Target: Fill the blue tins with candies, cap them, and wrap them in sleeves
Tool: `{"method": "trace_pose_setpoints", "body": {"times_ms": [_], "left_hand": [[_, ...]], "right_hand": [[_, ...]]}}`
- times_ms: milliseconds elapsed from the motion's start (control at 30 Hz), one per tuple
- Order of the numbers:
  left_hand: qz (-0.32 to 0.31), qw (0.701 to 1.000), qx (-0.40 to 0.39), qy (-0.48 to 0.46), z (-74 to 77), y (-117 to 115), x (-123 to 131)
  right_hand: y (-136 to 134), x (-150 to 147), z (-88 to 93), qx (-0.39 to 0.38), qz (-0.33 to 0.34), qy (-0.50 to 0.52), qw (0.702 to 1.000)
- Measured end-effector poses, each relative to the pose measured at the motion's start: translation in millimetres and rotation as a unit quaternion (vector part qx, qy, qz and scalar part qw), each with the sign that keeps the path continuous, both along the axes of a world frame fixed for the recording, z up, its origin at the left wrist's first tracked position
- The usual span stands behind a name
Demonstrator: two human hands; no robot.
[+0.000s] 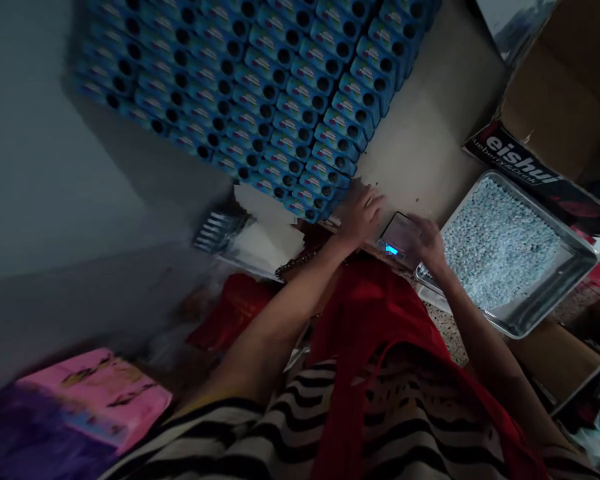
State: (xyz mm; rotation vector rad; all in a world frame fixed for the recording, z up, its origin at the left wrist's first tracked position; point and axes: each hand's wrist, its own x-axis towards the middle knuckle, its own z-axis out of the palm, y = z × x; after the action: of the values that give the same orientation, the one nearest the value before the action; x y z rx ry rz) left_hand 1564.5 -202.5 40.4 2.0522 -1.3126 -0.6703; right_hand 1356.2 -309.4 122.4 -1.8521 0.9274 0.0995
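A small digital scale point(400, 230) with a lit blue display lies on the pale tabletop, between my two hands. My right hand point(427, 241) is over its right side, fingers bent and smeared by motion; whether anything is in them I cannot make out. My left hand point(364, 215) is left of the scale, close to the nearest blue containers point(310, 200), its fingers apart and nothing visible in them. Right of my right hand, a metal tray point(523, 327) holds a heap of small pale blue-white pellets point(500, 240).
Many blue containers with dark round openings stand in rows at the back. An open cardboard box point(555, 100) rises behind the tray. White paper point(267, 243) lies left of my left arm. A pink and purple bag point(105, 400) and red plastic point(235, 310) are lower left.
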Motion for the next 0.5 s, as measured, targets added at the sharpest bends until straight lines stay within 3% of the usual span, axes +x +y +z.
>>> {"method": "trace_pose_setpoints", "body": {"times_ms": [67, 133, 233, 333, 500], "left_hand": [[0.047, 0.997, 0.056, 0.017, 5.3, 55.9, -23.4], [0.098, 0.993, 0.065, 0.023, 14.5, 99.8, -46.4], [0.088, 0.992, 0.075, 0.043, 30.6, 146.2, -64.1], [0.052, 0.988, 0.138, 0.051, 41.8, 184.2, -62.7], [0.055, 0.972, 0.222, 0.054, 40.0, 242.4, -54.8]], "right_hand": [[39.7, -11.0, -3.8, -0.099, 0.16, 0.117, 0.975], [72.7, -11.6, -8.1, -0.127, 0.242, 0.218, 0.937], [98.0, -6.6, -16.0, -0.125, 0.248, 0.293, 0.915], [100.0, -4.4, -23.7, -0.132, 0.247, 0.295, 0.914], [95.8, -1.6, -29.2, -0.141, 0.254, 0.283, 0.914]]}}
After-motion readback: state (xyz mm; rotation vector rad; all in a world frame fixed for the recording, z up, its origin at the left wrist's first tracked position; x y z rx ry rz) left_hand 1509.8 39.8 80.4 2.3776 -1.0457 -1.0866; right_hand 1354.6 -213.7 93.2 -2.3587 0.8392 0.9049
